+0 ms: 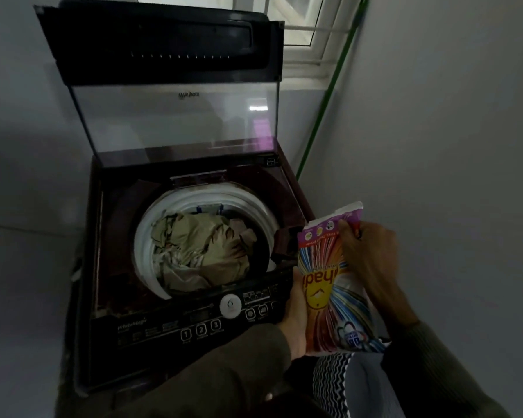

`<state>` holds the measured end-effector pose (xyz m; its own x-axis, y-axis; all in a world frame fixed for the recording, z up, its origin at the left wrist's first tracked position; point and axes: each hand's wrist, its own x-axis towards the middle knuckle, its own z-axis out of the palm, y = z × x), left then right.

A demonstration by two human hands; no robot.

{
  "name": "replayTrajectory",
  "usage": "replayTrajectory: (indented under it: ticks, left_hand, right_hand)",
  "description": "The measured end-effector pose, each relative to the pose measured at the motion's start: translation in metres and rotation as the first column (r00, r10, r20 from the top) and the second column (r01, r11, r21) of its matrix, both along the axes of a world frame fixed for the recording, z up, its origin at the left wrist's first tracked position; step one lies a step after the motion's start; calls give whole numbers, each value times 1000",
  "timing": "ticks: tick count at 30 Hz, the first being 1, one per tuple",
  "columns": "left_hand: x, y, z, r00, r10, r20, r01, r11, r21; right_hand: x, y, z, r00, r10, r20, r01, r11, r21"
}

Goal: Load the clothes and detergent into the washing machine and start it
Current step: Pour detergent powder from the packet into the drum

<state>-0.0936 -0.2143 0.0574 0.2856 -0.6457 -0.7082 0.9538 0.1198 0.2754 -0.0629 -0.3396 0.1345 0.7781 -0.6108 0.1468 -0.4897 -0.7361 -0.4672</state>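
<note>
Curled round the detergent packet (334, 292), my left hand's (295, 324) fingers (297, 283) hold its side while my right hand (372, 260) pinches its top, at the washing machine's (151, 330) right front corner.

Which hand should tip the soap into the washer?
Probably left: the left hand grips the colourful plastic detergent packet low, nearest the white drum; the right hand pinches its torn top.

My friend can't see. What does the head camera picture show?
The left hand and right hand hold a colourful detergent packet beside an open top-loading washing machine. Beige clothes already lie in its drum, and its lid stands raised.
</note>
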Motion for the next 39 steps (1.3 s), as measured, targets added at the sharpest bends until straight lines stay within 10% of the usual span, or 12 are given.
replayTrajectory:
  ticks: [16,39]
  left_hand:
    - [12,4,5,977,-134,-167,99,974,-205]
    - [11,12,-30,994,-100,-35,100,995,-22]
  right_hand:
    - [21,-3,-3,990,-19,-139,21,1000,13]
    - [1,4,-1,994,-56,-89,69,987,148]
